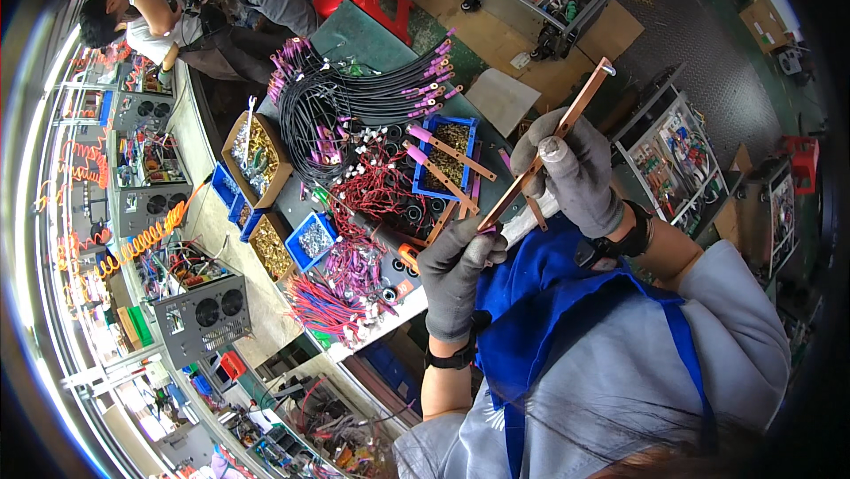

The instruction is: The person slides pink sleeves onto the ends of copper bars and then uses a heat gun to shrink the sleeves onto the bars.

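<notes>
A long, flat copper bar (586, 100) slants up to the right in front of me, with a bent, silvery end at its far tip. Around its middle, my right hand (580, 180) in a grey glove is closed, the thumb pressed along it. My left hand (453, 280), gloved too, pinches the bar's near end, where a bit of purple shows. On the table beside my hands lie more copper bars with purple sleeves (443, 176). An orange-handled tool (409, 255) lies just left of my left hand.
Black cables with purple ends (328, 107), red wire bundles (376, 182) and a blue bin of small brass-coloured parts (450, 153) cover the table. A cardboard box (257, 158) stands left. Metal units with fans (205, 315) line the bench. Wheeled carts (677, 156) stand right; another person (190, 1) works far left.
</notes>
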A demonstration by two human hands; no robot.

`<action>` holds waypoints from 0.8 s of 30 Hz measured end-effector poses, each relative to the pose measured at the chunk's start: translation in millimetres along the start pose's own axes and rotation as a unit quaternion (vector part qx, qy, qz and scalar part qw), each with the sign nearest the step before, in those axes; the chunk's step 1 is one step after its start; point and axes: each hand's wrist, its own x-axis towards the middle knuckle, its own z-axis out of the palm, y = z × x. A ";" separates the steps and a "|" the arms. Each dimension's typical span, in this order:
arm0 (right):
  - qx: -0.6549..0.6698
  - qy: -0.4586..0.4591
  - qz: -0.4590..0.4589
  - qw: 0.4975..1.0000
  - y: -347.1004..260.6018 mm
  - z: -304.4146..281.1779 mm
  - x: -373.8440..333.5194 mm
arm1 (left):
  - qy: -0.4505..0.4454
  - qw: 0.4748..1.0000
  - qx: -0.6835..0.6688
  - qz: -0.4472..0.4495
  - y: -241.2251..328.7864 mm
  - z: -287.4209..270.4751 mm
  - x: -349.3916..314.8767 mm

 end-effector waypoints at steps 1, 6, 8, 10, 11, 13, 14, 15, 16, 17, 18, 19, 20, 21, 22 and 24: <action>0.006 0.007 -0.006 1.000 -0.1 0.3 -0.3 | -0.002 1.000 0.007 -0.004 0.5 -0.1 -0.1; 0.015 0.006 -0.052 0.999 0.1 1.5 -1.5 | -0.001 1.000 0.001 -0.003 2.0 0.8 0.5; 0.028 0.002 -0.059 0.998 1.0 1.7 -1.8 | -0.002 1.000 0.005 -0.003 2.5 1.4 0.8; 0.014 0.002 -0.066 0.998 2.3 2.1 -2.5 | -0.010 1.000 0.016 0.003 3.2 2.0 0.8; 0.011 0.000 -0.062 0.998 3.0 2.2 -2.3 | -0.007 1.000 0.013 0.007 3.6 2.1 0.8; 0.021 -0.006 -0.067 0.998 4.0 2.1 -2.1 | -0.009 1.000 0.021 0.004 4.3 2.1 0.6; 0.019 -0.008 -0.062 0.998 4.2 2.0 -2.0 | -0.006 1.000 0.017 0.007 4.5 2.0 0.6; 0.014 -0.011 -0.061 0.998 4.1 1.8 -1.8 | -0.006 1.000 0.016 0.006 4.5 1.9 0.7; 0.012 -0.011 -0.065 0.998 3.9 1.8 -1.7 | -0.008 1.000 0.016 0.002 4.4 1.7 0.7; 0.009 -0.014 -0.060 0.998 3.5 1.8 -1.5 | -0.006 1.000 0.014 0.005 4.3 1.6 0.9; 0.007 -0.015 -0.059 0.998 3.0 1.8 -1.3 | -0.006 1.000 0.009 0.005 4.2 1.3 1.0; 0.007 -0.009 -0.062 0.998 2.7 2.2 -1.2 | -0.008 1.000 0.006 0.000 4.1 1.1 1.1; 0.005 -0.016 -0.058 0.998 2.3 2.8 -1.1 | -0.005 1.000 0.004 0.005 4.1 0.8 1.1; 0.014 -0.006 -0.051 0.999 2.2 3.4 -1.2 | -0.004 1.000 0.005 0.004 4.1 0.6 0.9; 0.023 0.004 -0.047 0.999 2.0 4.0 -1.2 | -0.005 1.000 0.009 -0.001 4.2 0.4 0.8; 0.021 0.004 -0.043 0.999 2.2 4.7 -1.1 | -0.001 1.000 0.006 0.002 4.5 0.1 0.5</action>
